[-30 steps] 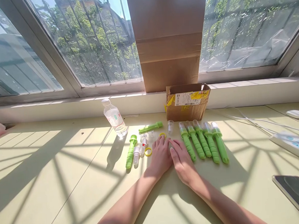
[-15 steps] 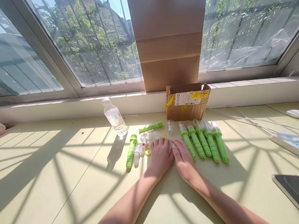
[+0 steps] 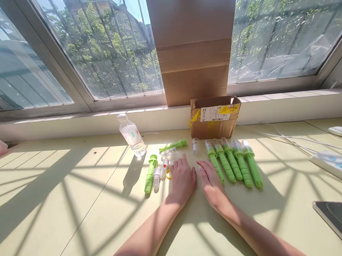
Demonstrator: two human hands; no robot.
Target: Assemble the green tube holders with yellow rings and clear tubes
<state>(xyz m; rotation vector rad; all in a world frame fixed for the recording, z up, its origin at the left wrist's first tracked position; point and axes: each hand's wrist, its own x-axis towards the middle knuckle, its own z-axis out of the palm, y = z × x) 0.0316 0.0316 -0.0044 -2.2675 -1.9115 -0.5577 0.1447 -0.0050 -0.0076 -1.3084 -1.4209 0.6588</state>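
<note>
My left hand (image 3: 182, 179) lies palm down on the table, fingers stretched forward and thumb apart. It partly covers a yellow ring (image 3: 168, 174). Close to its left are two small clear vials with white caps (image 3: 156, 179), one marked with a red dot (image 3: 164, 169), and an uncapped green ribbed tube (image 3: 151, 173). Beyond its fingertips lie clear plastic cups (image 3: 172, 153) and another green tube (image 3: 172, 145). My right hand (image 3: 212, 183) rests on its edge with extended fingers, holding nothing, beside a row of several green tubes with clear caps (image 3: 229, 159).
A clear cup (image 3: 195, 146) stands before a cardboard box (image 3: 214, 127). A water bottle (image 3: 132, 136) is at left. To the right are a power strip (image 3: 335, 166), white cables (image 3: 293, 138), a white mouse-like object (image 3: 340, 131) and a phone (image 3: 339, 222).
My left hand has shifted slightly left, away from my right hand, and now covers the far yellow ring and part of the nearer one. My right hand has barely moved.
</note>
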